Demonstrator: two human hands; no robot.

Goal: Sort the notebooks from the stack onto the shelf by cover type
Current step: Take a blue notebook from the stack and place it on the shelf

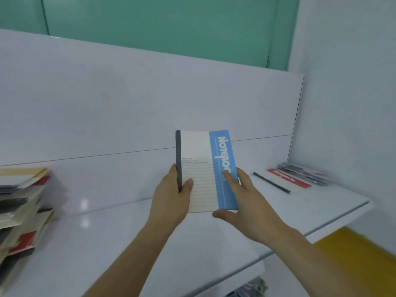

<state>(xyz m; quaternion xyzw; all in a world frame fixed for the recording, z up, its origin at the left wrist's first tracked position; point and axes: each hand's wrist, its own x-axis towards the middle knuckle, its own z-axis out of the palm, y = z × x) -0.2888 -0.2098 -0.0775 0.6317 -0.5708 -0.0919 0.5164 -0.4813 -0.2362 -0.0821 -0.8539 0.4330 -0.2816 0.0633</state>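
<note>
Two hands held one notebook (205, 170) upright above the shelf (120, 239), roughly at its middle. At the far left sat the stack (21, 213), an untidy heap of cream, grey and red covers with edges jutting out at several angles. Next came the left hand (171, 200), its thumb on the front cover and the other fingers wrapped behind the dark spine, pinching the book along that edge. The notebook itself had a cream ruled cover with a blue band down its right side. The right hand (246, 202) lay against that blue edge with its fingers nearly straight, one fingertip on the band and the thumb spread below the bottom corner, steadying more than gripping. Farther right, flat on the shelf, lay a red-banded notebook (285, 181) with a dark spine, and beyond it a small pile (306, 173) of darker, patterned covers, too blurred to read.

I judged the notebook light and thin, stiff at the bound spine but likely to bow if held by a loose corner. The spine seemed the safest place to hold, with the other hand supporting the free edge.
</note>
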